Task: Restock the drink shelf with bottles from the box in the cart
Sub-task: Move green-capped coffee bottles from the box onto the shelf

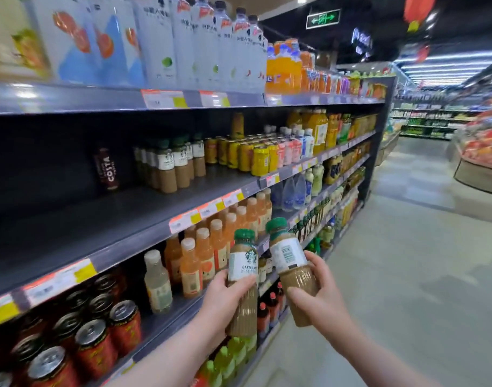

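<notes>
My left hand (pixel 225 297) grips a green-capped coffee bottle (pixel 243 263) with a white Starbucks label, held upright in front of the lower shelves. My right hand (pixel 317 294) grips a second bottle of the same kind (pixel 288 255), tilted left with its barcode facing me. The two bottles are close together but apart. On the middle shelf (pixel 127 213) a group of matching coffee bottles (pixel 172 166) stands toward the back, with wide bare shelf to their left and front. The cart and box are out of view.
A lone dark Costa bottle (pixel 107 169) stands left of the coffee group; yellow cans (pixel 253 155) stand to its right. Orange juice bottles (pixel 205 252) and red cans (pixel 94 339) fill the shelf below. The aisle floor (pixel 393 275) opens to the right.
</notes>
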`<action>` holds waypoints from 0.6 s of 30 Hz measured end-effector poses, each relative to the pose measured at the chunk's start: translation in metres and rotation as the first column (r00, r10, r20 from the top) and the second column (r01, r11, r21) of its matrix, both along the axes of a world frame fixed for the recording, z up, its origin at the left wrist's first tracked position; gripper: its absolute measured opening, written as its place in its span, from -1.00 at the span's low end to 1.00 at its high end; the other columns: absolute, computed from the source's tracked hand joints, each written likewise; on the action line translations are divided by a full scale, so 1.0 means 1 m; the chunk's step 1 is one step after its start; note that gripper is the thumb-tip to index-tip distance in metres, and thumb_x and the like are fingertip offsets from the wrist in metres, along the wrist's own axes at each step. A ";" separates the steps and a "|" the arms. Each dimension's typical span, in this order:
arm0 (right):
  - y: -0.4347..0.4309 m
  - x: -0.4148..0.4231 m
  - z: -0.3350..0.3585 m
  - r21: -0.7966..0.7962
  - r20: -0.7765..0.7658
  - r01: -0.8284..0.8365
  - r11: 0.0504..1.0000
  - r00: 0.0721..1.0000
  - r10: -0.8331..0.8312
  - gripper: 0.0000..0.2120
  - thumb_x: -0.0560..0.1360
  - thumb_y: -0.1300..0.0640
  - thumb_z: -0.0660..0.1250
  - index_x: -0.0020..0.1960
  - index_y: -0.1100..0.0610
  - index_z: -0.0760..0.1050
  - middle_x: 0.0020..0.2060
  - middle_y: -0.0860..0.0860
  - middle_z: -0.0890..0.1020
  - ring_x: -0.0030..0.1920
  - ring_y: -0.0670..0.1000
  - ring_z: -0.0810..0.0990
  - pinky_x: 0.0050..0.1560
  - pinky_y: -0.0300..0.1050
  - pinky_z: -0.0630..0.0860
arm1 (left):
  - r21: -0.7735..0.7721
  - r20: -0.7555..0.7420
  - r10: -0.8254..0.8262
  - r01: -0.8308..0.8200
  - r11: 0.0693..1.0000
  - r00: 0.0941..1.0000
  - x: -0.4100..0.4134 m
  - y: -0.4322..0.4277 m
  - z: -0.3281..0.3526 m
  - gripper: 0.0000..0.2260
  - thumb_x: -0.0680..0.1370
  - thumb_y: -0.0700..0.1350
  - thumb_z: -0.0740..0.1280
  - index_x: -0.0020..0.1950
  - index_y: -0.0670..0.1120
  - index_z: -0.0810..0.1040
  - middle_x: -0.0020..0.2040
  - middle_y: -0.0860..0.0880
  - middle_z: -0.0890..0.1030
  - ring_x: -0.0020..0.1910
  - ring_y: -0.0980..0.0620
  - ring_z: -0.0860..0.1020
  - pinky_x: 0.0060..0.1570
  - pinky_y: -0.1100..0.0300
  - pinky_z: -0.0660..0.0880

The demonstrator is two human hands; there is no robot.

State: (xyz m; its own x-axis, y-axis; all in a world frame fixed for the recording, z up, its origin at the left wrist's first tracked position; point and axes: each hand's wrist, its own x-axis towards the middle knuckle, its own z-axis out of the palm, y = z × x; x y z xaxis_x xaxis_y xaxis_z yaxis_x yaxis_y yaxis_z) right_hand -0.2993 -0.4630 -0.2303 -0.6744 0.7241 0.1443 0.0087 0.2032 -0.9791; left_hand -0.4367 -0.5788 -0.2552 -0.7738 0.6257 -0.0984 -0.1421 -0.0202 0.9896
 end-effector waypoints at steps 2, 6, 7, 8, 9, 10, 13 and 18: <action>0.021 -0.017 0.002 0.012 0.001 -0.004 1.000 1.000 0.004 -0.34 0.16 0.12 0.33 0.24 -0.18 0.32 0.04 -0.03 0.54 -0.10 0.06 0.62 -0.09 0.04 0.61 | -0.016 -0.010 0.019 -0.019 1.000 1.000 -0.013 0.016 0.003 -0.61 0.43 -0.02 0.45 0.21 -0.03 0.45 -0.06 -0.10 0.67 -0.20 -0.05 0.67 -0.37 0.18 0.54; 0.065 -0.053 0.008 0.050 -0.019 -0.062 0.997 0.998 0.063 -0.39 0.22 0.15 0.38 0.19 -0.24 0.34 -0.01 -0.14 0.56 -0.19 -0.14 0.61 -0.24 -0.23 0.56 | 0.001 -0.036 0.082 -0.082 0.997 0.996 -0.040 0.047 0.005 -0.61 0.42 -0.02 0.46 0.20 -0.04 0.48 -0.06 -0.07 0.68 -0.19 -0.03 0.67 -0.28 0.10 0.59; 0.077 -0.063 0.009 0.049 -0.028 -0.092 0.995 0.995 0.093 -0.42 0.26 0.18 0.39 0.16 -0.27 0.34 -0.01 -0.16 0.56 -0.17 -0.16 0.61 -0.25 -0.29 0.53 | -0.002 -0.040 0.106 -0.106 0.994 0.994 -0.047 0.055 0.005 -0.61 0.42 -0.01 0.46 0.21 -0.03 0.48 -0.05 -0.06 0.68 -0.17 -0.02 0.67 -0.26 0.09 0.59; 0.090 -0.072 0.012 0.049 -0.035 -0.123 0.991 0.992 0.125 -0.43 0.28 0.20 0.39 0.14 -0.29 0.34 0.00 -0.18 0.56 -0.16 -0.19 0.60 -0.23 -0.32 0.52 | -0.002 -0.045 0.140 -0.140 0.990 0.989 -0.053 0.064 0.006 -0.62 0.43 0.00 0.45 0.20 -0.02 0.49 -0.04 -0.04 0.68 -0.17 -0.01 0.67 -0.26 0.10 0.58; 0.102 -0.081 0.015 0.050 -0.038 -0.156 0.986 0.987 0.158 -0.44 0.29 0.19 0.38 0.15 -0.28 0.34 -0.01 -0.20 0.56 -0.15 -0.21 0.60 -0.22 -0.33 0.51 | 0.003 -0.053 0.177 -0.177 0.984 0.983 -0.060 0.073 0.006 -0.64 0.43 0.00 0.45 0.19 -0.01 0.50 -0.05 -0.02 0.68 -0.17 0.02 0.67 -0.29 0.14 0.57; 0.114 -0.089 0.019 0.053 -0.035 -0.189 0.981 0.981 0.191 -0.42 0.30 0.19 0.38 0.18 -0.27 0.32 0.00 -0.22 0.55 -0.15 -0.24 0.59 -0.20 -0.32 0.51 | 0.014 -0.060 0.211 -0.210 0.978 0.976 -0.065 0.083 0.008 -0.67 0.43 0.00 0.45 0.16 0.00 0.52 -0.08 0.01 0.69 -0.18 0.04 0.67 -0.32 0.17 0.55; 0.152 -0.116 0.029 0.061 -0.033 -0.274 0.960 0.961 0.276 -0.39 0.37 0.25 0.37 0.26 -0.23 0.27 0.02 -0.21 0.54 -0.14 -0.24 0.59 -0.18 -0.28 0.53 | 0.049 -0.056 0.275 -0.272 0.961 0.960 -0.079 0.115 0.017 -0.76 0.45 0.00 0.43 0.09 0.04 0.53 -0.13 0.01 0.70 -0.18 -0.01 0.68 -0.30 0.13 0.56; 0.206 -0.162 0.041 0.005 -0.067 -0.404 0.915 0.913 0.403 -0.45 0.40 0.25 0.35 0.24 -0.23 0.30 0.08 -0.10 0.55 0.00 -0.06 0.60 -0.19 -0.17 0.58 | 0.104 -0.031 0.384 -0.379 0.919 0.923 -0.091 0.153 0.029 -0.76 0.46 -0.03 0.42 0.11 0.05 0.52 -0.09 -0.07 0.70 -0.14 -0.11 0.67 -0.16 -0.06 0.61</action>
